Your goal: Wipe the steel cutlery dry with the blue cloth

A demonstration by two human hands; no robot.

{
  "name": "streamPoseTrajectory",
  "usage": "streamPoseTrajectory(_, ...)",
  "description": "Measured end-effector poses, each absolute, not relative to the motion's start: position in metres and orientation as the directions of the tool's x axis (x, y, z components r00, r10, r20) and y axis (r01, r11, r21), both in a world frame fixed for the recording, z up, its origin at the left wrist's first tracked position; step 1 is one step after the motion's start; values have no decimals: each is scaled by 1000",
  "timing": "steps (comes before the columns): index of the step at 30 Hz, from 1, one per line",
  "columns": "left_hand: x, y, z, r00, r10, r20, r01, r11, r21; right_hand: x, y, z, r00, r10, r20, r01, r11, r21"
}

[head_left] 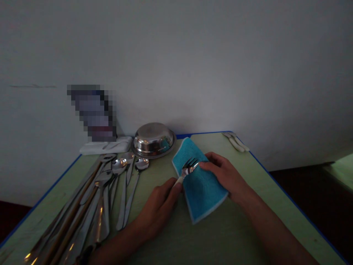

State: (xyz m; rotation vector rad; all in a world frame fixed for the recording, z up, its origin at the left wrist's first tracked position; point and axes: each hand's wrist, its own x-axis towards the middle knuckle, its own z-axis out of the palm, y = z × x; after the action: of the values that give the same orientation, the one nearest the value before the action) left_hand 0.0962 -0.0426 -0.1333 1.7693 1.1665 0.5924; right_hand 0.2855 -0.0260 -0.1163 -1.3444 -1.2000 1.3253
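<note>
A blue cloth (201,187) lies spread on the green table (226,235). My left hand (158,209) is closed on the white handle of a metal fork (188,168), whose tines rest on the cloth. My right hand (224,175) lies on the cloth, its fingers pinched together on the fork's head next to the tines.
Several spoons and long utensils (104,198) lie in a row at the left. An upturned steel bowl (153,140) stands at the back beside a white folded cloth (106,146). Two white-handled pieces (235,141) lie at the back right corner. The wall is close behind.
</note>
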Motion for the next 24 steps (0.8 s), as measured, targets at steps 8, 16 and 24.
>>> streamPoseTrajectory(8,95,-42,-134,437,897,-59,459,-167,872,277,-24,-123,-147,947,-286,-442,-321,-838)
streamPoseTrajectory(16,95,-41,-137,449,893,-20,485,-225,845,264,-29,-136,-94,995,26,104,36,-994)
streamPoseTrajectory(24,95,-42,-134,464,885,-37,501,-228,835,271,-26,-133,-164,983,86,294,132,-947)
